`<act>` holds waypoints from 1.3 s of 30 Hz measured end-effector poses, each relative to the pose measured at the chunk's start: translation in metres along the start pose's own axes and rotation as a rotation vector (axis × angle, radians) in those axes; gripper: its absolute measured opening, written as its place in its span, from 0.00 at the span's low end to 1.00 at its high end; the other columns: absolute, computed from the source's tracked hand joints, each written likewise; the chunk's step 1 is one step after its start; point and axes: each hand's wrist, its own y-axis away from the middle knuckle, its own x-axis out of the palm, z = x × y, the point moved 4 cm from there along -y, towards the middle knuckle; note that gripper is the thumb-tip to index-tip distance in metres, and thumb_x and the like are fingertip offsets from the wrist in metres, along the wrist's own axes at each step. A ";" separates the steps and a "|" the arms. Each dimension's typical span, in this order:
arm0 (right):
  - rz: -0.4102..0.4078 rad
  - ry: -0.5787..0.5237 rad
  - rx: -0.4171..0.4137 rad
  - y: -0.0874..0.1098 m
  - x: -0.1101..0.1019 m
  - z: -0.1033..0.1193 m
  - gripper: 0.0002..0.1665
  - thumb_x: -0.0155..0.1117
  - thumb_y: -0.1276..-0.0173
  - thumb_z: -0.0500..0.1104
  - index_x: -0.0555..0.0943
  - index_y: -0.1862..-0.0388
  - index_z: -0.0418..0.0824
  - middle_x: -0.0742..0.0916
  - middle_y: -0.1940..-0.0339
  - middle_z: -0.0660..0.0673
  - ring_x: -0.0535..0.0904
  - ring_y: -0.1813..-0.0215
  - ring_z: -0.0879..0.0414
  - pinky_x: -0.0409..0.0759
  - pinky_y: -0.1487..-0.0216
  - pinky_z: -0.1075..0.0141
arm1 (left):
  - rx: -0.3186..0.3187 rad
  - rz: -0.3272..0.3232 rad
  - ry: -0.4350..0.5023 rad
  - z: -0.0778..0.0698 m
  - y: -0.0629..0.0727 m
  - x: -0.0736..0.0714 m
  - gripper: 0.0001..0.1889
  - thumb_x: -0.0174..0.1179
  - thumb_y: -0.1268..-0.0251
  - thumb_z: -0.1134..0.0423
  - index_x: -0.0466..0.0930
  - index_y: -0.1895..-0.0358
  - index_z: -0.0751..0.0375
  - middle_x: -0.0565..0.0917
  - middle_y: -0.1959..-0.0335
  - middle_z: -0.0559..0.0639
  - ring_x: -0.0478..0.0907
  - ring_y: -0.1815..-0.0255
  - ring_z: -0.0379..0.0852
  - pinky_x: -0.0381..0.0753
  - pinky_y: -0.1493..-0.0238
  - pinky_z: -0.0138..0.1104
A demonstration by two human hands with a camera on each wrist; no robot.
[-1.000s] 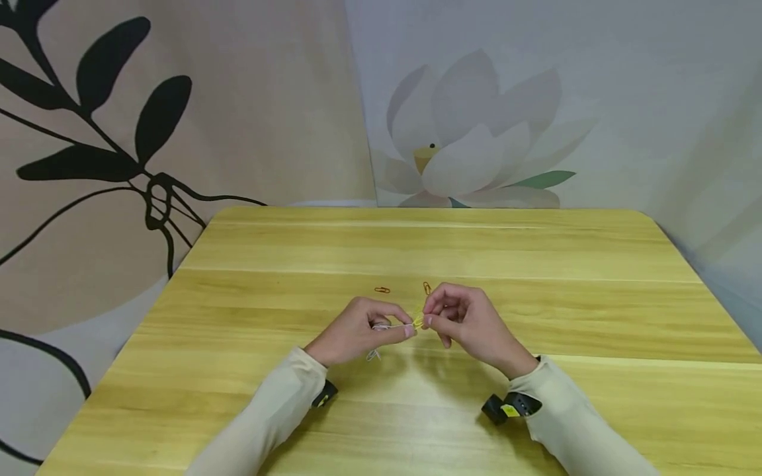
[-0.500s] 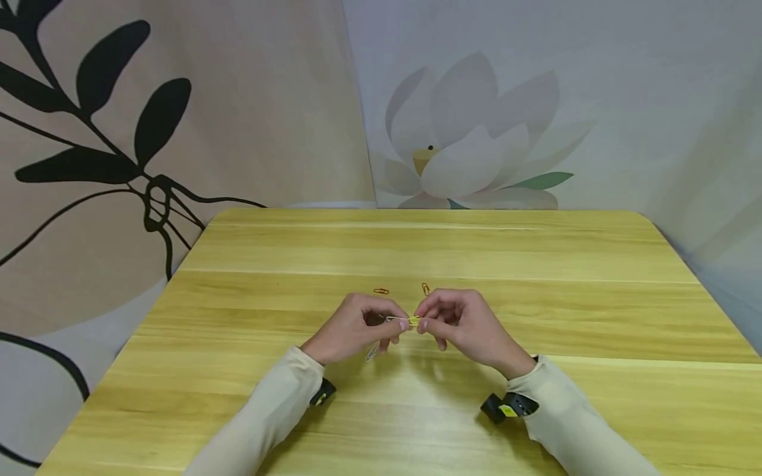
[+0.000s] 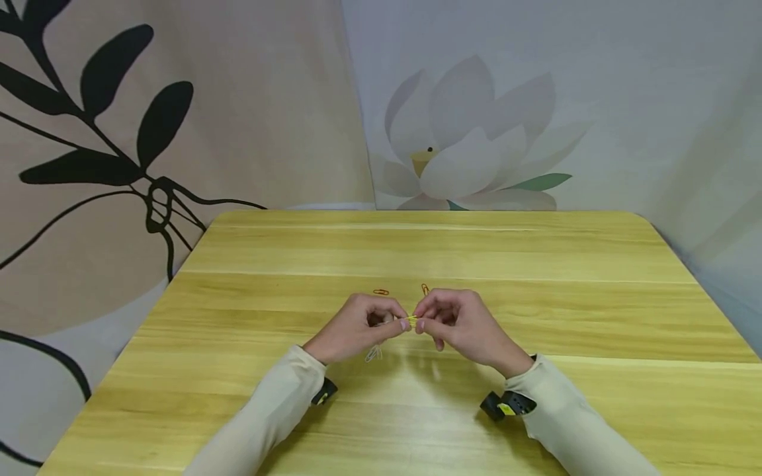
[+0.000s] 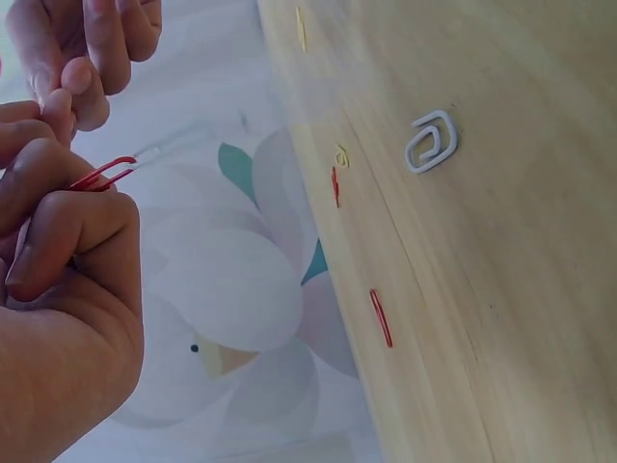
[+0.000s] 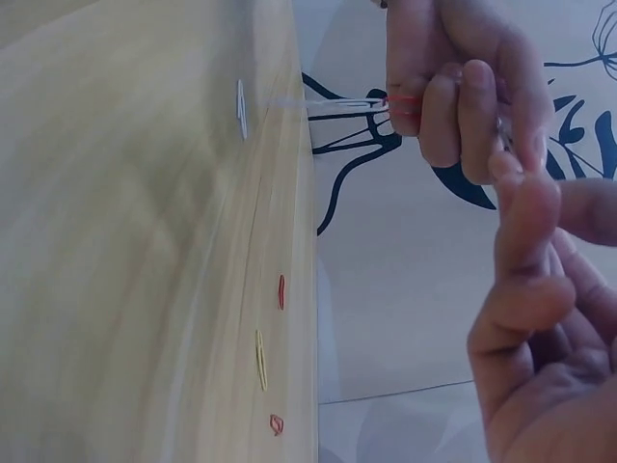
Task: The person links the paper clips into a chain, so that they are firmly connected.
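Over the middle of the table, my left hand (image 3: pixel 360 325) pinches a yellow paper clip (image 3: pixel 411 322) between thumb and forefinger. My right hand (image 3: pixel 461 324) pinches the clip's other side; the fingertips nearly meet and cover most of it. In the left wrist view, a red paper clip (image 4: pixel 101 176) sticks out from my left hand's curled fingers. A white paper clip (image 5: pixel 347 103) hangs from that red one in the right wrist view. Whether the red and yellow clips are linked is hidden by the fingers.
On the wooden table (image 3: pixel 238 297) lie orange-red paper clips (image 3: pixel 381 291) beyond the hands. A white paper clip (image 4: pixel 431 142) lies there too, with yellow paper clips (image 4: pixel 340 156) near the red ones. Printed cloth hangs behind the table.
My right hand has moved slightly left, so both hands' fingertips are closer together around the yellow paper clip. Less of that clip shows now. The clips on the table have not moved.
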 end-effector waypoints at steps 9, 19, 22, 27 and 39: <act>-0.010 0.087 -0.019 -0.002 -0.013 -0.004 0.07 0.59 0.30 0.31 0.83 0.59 0.36 0.88 0.66 0.35 0.79 0.78 0.59 0.78 0.77 0.65 | -0.030 -0.064 -0.034 -0.001 0.000 -0.004 0.08 0.61 0.29 0.59 0.88 0.59 0.58 0.76 0.73 0.44 0.63 0.78 0.36 0.65 0.72 0.26; -0.065 0.205 0.051 -0.015 -0.041 -0.030 0.06 0.59 0.29 0.32 0.83 0.59 0.34 0.88 0.66 0.35 0.80 0.75 0.43 0.78 0.76 0.67 | -0.022 -0.069 -0.008 0.002 -0.001 -0.004 0.09 0.62 0.29 0.59 0.88 0.60 0.60 0.74 0.75 0.45 0.64 0.78 0.35 0.66 0.73 0.27; -0.063 0.249 0.073 -0.016 -0.047 -0.040 0.06 0.60 0.30 0.32 0.83 0.59 0.32 0.88 0.67 0.36 0.79 0.75 0.50 0.78 0.75 0.68 | -0.019 -0.064 -0.002 0.001 -0.001 -0.004 0.08 0.63 0.30 0.59 0.88 0.59 0.60 0.74 0.75 0.45 0.63 0.78 0.35 0.65 0.73 0.27; -0.055 0.325 0.087 -0.015 -0.053 -0.047 0.04 0.62 0.32 0.33 0.83 0.62 0.34 0.87 0.70 0.40 0.76 0.75 0.58 0.76 0.75 0.69 | -0.022 -0.060 -0.004 0.000 -0.002 -0.004 0.08 0.62 0.29 0.60 0.88 0.59 0.60 0.73 0.76 0.44 0.63 0.78 0.35 0.65 0.73 0.26; 0.080 0.647 0.014 -0.008 -0.051 -0.052 0.12 0.64 0.42 0.26 0.85 0.69 0.43 0.83 0.78 0.53 0.73 0.74 0.65 0.75 0.69 0.72 | -0.014 -0.060 -0.008 0.001 -0.001 -0.002 0.09 0.62 0.29 0.59 0.88 0.59 0.60 0.72 0.76 0.44 0.64 0.77 0.35 0.66 0.72 0.26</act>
